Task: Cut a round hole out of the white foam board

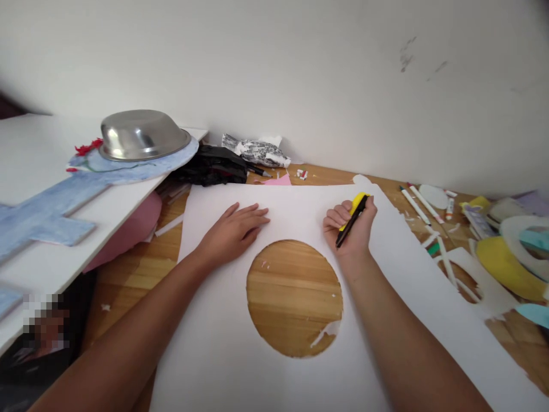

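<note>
Two bare hands work over a white sheet (pixel 214 355), which lies on a wooden table around one round hole. Taking that hole as the clock's centre, the left hand (pixel 235 232) is at eleven o'clock, palm down on the sheet, fingers extended and slightly spread, holding nothing. The right hand (pixel 354 229), at one o'clock, is turned partly palm up, its fingers curled closed around one yellow-and-black tool (pixel 353 221) that slants down to the left.

At ten o'clock, one upturned metal bowl (pixel 143 134) sits on one blue-painted cutout (pixel 81 194), itself on a white board (pixel 26 151); one pink sheet (pixel 132 229) shows below the board's edge. At eleven are one black bag (pixel 210 166) and one black-and-white crumpled piece (pixel 257 152). Inside the hole, toward four o'clock, lies one pale scrap (pixel 329 329). Two long markers (pixel 414 205) and one short marker (pixel 449 207) lie at two, and one white ring (pixel 510 234) overlaps a yellow piece (pixel 501 266) near three.

The wooden table (pixel 146 274) has visible grain and scattered scraps; a pale wall (pixel 300 74) rises at twelve, dark smudges toward one.
</note>
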A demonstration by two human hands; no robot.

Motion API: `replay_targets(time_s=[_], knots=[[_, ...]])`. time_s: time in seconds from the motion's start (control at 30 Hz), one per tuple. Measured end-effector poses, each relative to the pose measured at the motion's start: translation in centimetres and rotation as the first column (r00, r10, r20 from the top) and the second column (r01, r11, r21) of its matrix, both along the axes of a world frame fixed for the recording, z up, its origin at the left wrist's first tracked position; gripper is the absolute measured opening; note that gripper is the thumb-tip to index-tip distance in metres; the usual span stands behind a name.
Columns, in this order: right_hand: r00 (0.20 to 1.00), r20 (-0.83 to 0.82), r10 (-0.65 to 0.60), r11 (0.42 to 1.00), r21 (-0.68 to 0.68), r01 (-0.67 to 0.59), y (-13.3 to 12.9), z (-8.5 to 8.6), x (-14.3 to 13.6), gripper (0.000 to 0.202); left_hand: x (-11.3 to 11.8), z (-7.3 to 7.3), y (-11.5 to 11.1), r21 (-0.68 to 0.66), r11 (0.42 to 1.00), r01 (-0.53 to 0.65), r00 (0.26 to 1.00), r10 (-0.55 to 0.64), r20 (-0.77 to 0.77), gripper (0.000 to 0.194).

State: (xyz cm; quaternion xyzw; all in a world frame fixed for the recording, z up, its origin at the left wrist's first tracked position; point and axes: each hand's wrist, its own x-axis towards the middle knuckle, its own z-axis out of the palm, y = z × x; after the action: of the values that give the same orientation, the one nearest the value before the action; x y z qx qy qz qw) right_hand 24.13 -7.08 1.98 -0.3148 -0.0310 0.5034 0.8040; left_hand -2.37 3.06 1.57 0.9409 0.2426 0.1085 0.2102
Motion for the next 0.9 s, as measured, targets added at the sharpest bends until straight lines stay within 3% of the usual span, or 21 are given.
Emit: replay_targets(time_s=[0.33,0.47,0.63,0.73,0.77,0.83,0.9], knots=[[0.990,0.140,0.014,1.000,0.025,-0.018,0.4,0.0,-0.7,0.030,0.0,-0.6,-0.1,-0.015,1.000,-0.001,0.999,0.002,0.047,0.036],[0.976,0.208,0.064,0.997,-0.045,-0.056,0.1,0.4,-1.2,0.019,0.1,-0.7,-0.3,-0.015,1.000,0.010,0.998,-0.010,0.056,0.037],[0.920,0.389,0.047,0.993,-0.118,-0.001,0.2,0.6,-1.7,0.064,0.6,0.0,-0.8,0.006,1.000,0.008,1.000,-0.008,0.005,0.040],[0.901,0.424,0.096,0.987,-0.156,-0.032,0.2,0.4,-1.7,0.067,-0.9,2.2,-4.5,-0.035,0.999,-0.026,1.000,0.026,-0.009,0.037],[0.897,0.432,0.093,0.988,-0.154,-0.029,0.2,0.3,-1.6,0.065,-2.1,3.1,-6.5,-0.088,0.996,-0.019,0.999,0.022,0.037,0.036],[0.890,0.447,0.091,0.989,-0.142,-0.030,0.3,0.0,-1.4,0.060,-5.3,4.7,-10.9,-0.173,0.979,-0.112,0.978,0.139,0.156,0.037],[0.884,0.459,0.087,0.992,-0.120,-0.036,0.5,-0.3,-1.2,0.059,-9.3,5.7,-14.9,-0.050,0.964,-0.262,0.935,0.266,0.234,0.043]])
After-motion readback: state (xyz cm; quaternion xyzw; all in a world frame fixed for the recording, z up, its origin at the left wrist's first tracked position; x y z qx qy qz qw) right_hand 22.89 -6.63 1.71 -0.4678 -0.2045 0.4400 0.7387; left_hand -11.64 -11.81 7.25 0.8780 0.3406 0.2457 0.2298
